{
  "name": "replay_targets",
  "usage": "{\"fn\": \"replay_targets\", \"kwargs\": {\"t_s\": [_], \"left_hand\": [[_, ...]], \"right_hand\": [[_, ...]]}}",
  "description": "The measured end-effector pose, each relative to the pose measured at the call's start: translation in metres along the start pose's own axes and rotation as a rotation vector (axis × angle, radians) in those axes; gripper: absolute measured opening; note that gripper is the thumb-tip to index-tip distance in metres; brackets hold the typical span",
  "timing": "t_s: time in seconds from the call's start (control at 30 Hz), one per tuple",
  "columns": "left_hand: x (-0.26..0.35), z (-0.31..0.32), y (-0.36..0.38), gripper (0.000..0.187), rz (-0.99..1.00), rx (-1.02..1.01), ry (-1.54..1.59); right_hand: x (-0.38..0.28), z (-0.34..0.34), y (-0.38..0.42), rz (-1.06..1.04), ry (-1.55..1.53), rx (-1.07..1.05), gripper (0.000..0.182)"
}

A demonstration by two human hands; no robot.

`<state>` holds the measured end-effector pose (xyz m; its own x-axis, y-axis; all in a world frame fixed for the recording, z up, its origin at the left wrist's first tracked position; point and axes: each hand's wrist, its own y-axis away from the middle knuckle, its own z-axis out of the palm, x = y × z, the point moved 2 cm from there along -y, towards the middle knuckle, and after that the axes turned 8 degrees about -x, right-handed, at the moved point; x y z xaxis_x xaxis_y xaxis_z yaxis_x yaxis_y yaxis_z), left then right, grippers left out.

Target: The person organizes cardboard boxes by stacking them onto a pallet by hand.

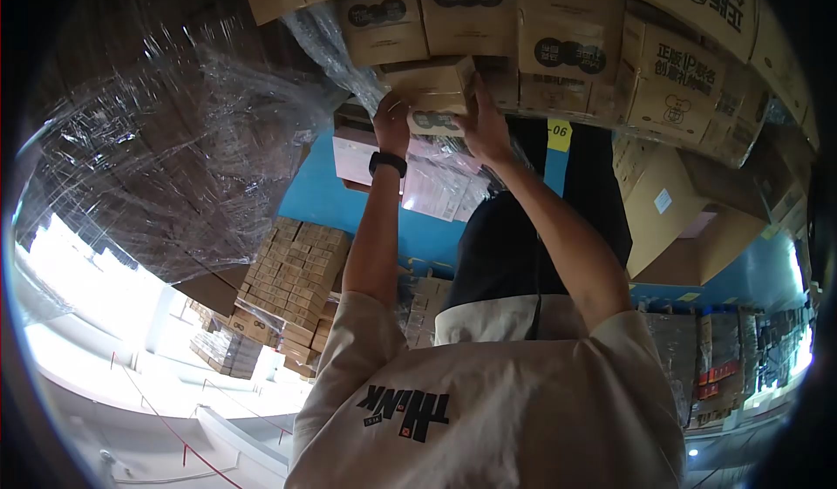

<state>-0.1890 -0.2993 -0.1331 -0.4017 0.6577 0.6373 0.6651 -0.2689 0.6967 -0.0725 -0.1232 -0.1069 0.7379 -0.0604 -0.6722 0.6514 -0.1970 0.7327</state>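
Observation:
A small brown cardboard box (427,84) is gripped between my two hands, in front of a wall of stacked cartons. My left hand (391,123), with a dark watch on its wrist, closes on the box's left side. On the opposite side, my right hand (485,130) has its fingers up along the edge and corner. A paler face with a dark printed logo (436,123) shows low between the hands. Right behind the box stand cartons with dark oval logos (471,31). Clear plastic wrap (336,49) hangs beside my left hand.
Large film-wrapped stacks (192,140) rise on the left. An opened carton (689,206) stands at the right. Below my hands lies a pinkish, plastic-covered stack (436,179) on the blue floor (314,193). A yellow "-06" label (559,134) is near my legs. More stacked boxes (292,271) stand farther off.

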Motion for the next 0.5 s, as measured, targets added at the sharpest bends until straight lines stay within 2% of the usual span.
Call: {"fn": "replay_targets", "kwargs": {"t_s": [0.13, 0.17, 0.2, 0.3, 0.37, 0.4, 0.5], "left_hand": [[0.03, 0.0, 0.025, 0.044, 0.085, 0.233, 0.004], [0.028, -0.003, 0.021, 0.045, 0.095, 0.227, -0.08], [0.023, -0.011, 0.017, 0.047, 0.1, 0.221, -0.165], [0.017, -0.021, 0.011, 0.06, 0.093, 0.212, -0.326], [0.003, -0.03, -0.003, 0.067, 0.075, 0.207, -0.515], [0.007, -0.027, -0.007, 0.069, 0.062, 0.218, -0.508], [0.012, -0.01, -0.01, 0.093, 0.001, 0.123, -0.672]], "right_hand": [[-0.015, -0.008, 0.012, 0.055, -0.173, -0.155, 0.089], [-0.02, -0.006, 0.016, 0.079, -0.209, -0.176, 0.088], [-0.005, 0.014, 0.01, 0.007, -0.189, -0.137, 0.089], [-0.011, 0.045, -0.015, -0.017, 0.084, -0.058, 0.089], [-0.017, 0.054, -0.026, 0.006, 0.148, 0.031, 0.086], [-0.021, 0.052, -0.029, 0.025, 0.176, 0.077, 0.085], [-0.022, 0.045, -0.043, 0.263, 0.224, -0.143, 0.078]]}}
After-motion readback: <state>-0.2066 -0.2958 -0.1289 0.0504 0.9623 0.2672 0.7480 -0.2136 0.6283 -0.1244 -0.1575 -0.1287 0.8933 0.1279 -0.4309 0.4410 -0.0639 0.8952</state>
